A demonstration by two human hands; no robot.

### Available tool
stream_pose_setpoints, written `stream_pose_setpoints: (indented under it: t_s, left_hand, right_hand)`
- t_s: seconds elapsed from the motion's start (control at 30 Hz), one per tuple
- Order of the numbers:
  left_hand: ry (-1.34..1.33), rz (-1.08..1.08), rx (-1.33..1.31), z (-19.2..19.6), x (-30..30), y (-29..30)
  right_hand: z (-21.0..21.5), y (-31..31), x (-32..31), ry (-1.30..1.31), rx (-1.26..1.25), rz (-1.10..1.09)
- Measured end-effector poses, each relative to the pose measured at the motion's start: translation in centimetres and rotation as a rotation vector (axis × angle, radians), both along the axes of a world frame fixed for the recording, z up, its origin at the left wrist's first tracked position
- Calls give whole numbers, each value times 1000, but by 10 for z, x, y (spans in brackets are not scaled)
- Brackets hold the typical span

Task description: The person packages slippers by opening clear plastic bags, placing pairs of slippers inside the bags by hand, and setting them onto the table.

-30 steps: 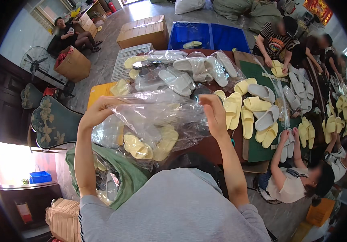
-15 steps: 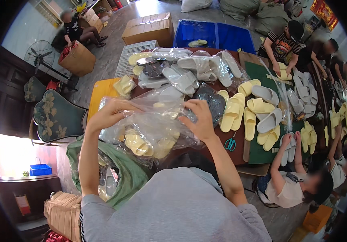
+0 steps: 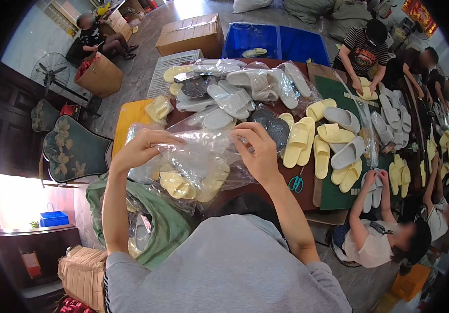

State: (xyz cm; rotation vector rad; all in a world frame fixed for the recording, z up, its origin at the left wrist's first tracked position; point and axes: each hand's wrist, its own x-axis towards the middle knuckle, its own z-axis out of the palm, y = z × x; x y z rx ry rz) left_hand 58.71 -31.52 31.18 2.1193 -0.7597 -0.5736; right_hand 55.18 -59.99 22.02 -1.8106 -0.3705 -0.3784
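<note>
Stretched between my two hands is a clear plastic bag [image 3: 198, 148]. My left hand [image 3: 143, 148] pinches its left edge, and my right hand [image 3: 257, 148] pinches its upper right corner. Yellow slippers [image 3: 180, 185] show below and through the plastic; whether they lie inside this bag I cannot tell. Grey slippers in clear bags [image 3: 229, 101] are heaped just beyond my hands. A dark bagged pair [image 3: 270, 128] lies right behind my right hand. Loose yellow slippers [image 3: 298, 141] rest to its right, with teal-handled scissors [image 3: 296, 183] nearer me.
An open green sack [image 3: 156, 229] with bagged slippers stands at my lower left. Blue bins [image 3: 250, 41] and a cardboard box [image 3: 190, 36] are beyond the table. Co-workers handle slippers along the green mat [image 3: 334, 201] at right. A floral-backed chair [image 3: 75, 148] stands left.
The bag's upper edge is now drawn straighter and tauter between my hands. My right hand has shifted slightly up and left, its fingers closing on the plastic.
</note>
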Motion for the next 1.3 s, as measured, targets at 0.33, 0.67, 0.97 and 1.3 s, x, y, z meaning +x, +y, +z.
stream_pose_setpoints:
  t_s: [0.33,0.67,0.97,1.3]
  left_hand:
    - [-1,-61,-25,-8,-3,-14]
    - [14,-25,-79,-13,-5,-8]
    - [48,-21,-98,5,-7,-3]
    - [45,-152,9,46,-19,9]
  right_hand:
    - [-15,-4,-5,-11,81,-86]
    - [-27,-24,-7,51,46,-21]
    - [-66,-42,-6,-96,-165,126]
    - [-36,-54,14,-215,-400,298]
